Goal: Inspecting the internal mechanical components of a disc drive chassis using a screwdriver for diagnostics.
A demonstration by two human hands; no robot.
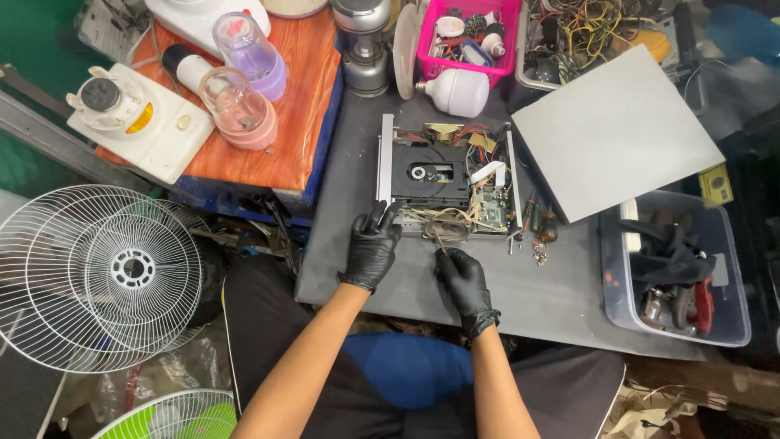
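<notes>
Two black-gloved hands work at the near edge of an opened disc player [445, 185] on the grey desk [536, 293]. Left hand [371, 248] grips the player's front-left corner, fingers curled. Right hand [463, 280] pinches a thin tool [439, 241] pointing into the wiring. Removed grey cover [613, 130] lies beyond the right hand.

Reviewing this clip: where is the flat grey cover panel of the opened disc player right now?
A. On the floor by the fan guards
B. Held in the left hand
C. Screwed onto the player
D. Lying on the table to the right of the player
D: the grey cover panel lies on the table right of the opened disc player, whose internals are exposed.
</notes>
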